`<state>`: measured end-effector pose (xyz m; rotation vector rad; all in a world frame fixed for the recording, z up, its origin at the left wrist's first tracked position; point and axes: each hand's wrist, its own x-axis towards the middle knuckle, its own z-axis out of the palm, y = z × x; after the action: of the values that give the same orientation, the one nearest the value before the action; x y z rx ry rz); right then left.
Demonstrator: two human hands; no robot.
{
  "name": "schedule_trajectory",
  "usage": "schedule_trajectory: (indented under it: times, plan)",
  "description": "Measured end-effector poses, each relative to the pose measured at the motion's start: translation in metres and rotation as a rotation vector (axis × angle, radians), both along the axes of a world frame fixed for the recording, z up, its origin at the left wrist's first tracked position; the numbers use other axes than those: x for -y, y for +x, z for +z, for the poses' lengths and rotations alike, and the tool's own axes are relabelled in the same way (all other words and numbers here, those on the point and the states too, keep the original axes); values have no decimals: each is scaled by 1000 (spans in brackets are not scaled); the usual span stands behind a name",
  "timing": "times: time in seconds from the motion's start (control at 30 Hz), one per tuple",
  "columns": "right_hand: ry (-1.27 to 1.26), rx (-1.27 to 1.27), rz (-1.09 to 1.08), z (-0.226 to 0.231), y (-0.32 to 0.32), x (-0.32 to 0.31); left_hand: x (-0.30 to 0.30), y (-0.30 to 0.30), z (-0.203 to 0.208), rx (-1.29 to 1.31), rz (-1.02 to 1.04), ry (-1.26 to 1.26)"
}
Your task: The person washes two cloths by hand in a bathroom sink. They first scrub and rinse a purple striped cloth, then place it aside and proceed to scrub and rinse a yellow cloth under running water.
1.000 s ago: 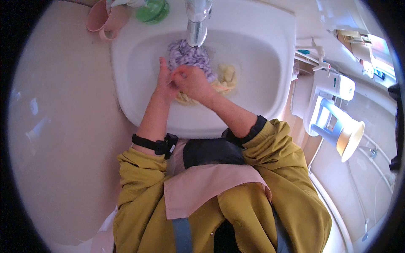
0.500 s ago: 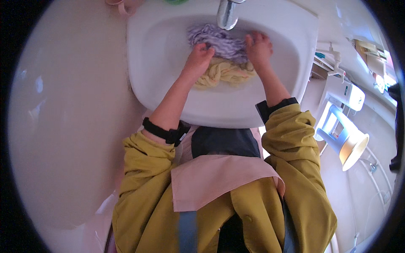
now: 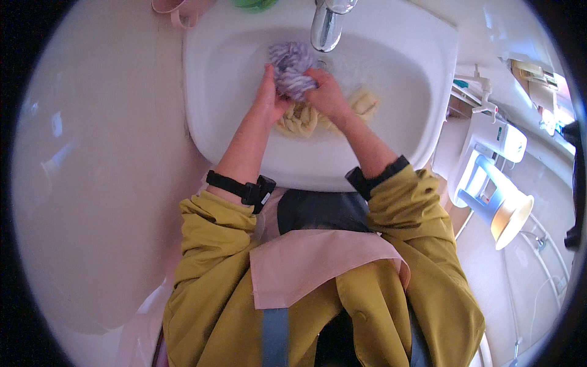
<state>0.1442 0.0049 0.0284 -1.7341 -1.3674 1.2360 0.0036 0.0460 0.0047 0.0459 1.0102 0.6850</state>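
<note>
A purple-and-white striped cloth [image 3: 292,64] is bunched up between my two hands over the left half of the white sink [image 3: 403,134]. My left hand [image 3: 273,99] cups its left and lower side, the thumb up along the cloth. My right hand [image 3: 327,95] grips its lower right side with bent fingers. Below the striped cloth a wet, twisted yellow cloth [image 3: 298,120] lies in the basin, partly covered by my right hand and forearm; another part of it shows to the right of that wrist.
The chrome faucet [image 3: 327,27] reaches over the back of the sink, near the drain. A pink cup [image 3: 177,12] and a green object [image 3: 255,3] are at the far left. On the right are a white pipe with a tap [image 3: 484,92] and a blue-and-cream stool [image 3: 498,205].
The striped cloth, spread across the back of the basin before, is now gathered into a bundle at the left. My right hand has moved left to it, uncovering the drain.
</note>
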Motion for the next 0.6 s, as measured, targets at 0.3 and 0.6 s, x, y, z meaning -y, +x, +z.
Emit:
schedule_trajectory:
  times: [0.3, 0.6]
  plan:
    - [238, 134, -7, 1, -24, 2, 6, 0, 23, 20, -101, 237]
    - [-135, 798, -86, -8, 77, -6, -4, -7, 40, -1101, -251, 633]
